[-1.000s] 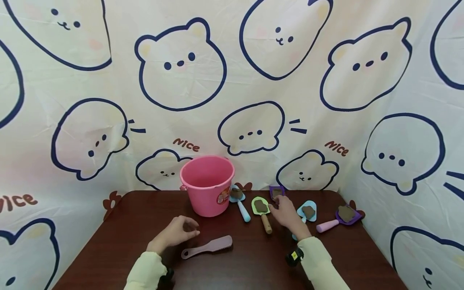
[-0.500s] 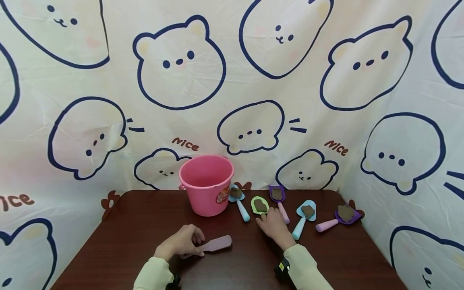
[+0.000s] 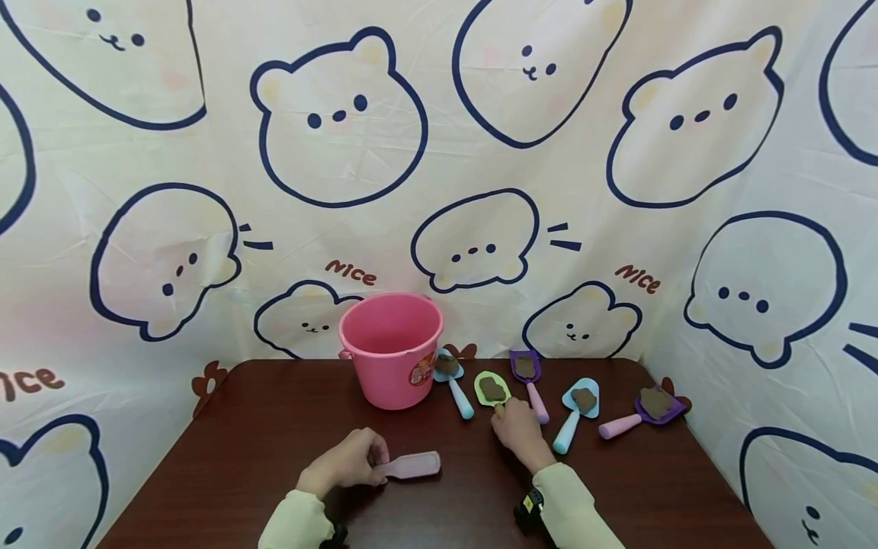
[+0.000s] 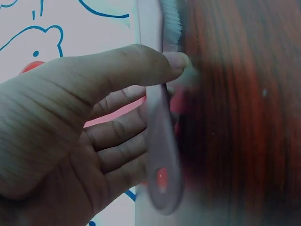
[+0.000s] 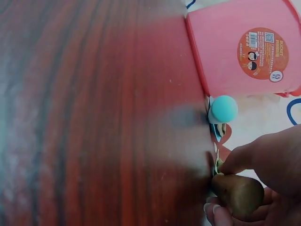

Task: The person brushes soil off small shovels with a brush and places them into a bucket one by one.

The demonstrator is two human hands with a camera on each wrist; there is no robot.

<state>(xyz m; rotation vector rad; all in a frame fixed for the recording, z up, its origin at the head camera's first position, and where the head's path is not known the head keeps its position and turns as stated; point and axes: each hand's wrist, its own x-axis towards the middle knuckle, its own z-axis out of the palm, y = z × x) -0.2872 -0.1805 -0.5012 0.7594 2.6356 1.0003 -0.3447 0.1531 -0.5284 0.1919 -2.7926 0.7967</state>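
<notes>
In the head view my left hand (image 3: 348,462) pinches a pale pink brush (image 3: 415,465) by its handle near the table's front. The left wrist view shows the thumb over the handle (image 4: 161,122) and the other fingers behind it; white bristles face right. My right hand (image 3: 521,433) grips the handle of a green toy shovel (image 3: 492,390) that bears a brown lump. Up close in the right wrist view, the shovel's brown handle (image 5: 241,195) lies between thumb and fingers. Most of that handle is hidden in the head view.
A pink bucket (image 3: 392,374) stands at the back left. Around the green shovel lie a blue shovel (image 3: 459,400), a purple shovel (image 3: 537,400), another blue shovel (image 3: 566,433) and another purple shovel (image 3: 620,426), all with brown lumps. A patterned cloth (image 3: 343,244) hangs behind the table.
My left hand has come down onto the brush and taken its handle, turning it slightly. My right hand has moved left from the far purple shovel to the green shovel's handle.
</notes>
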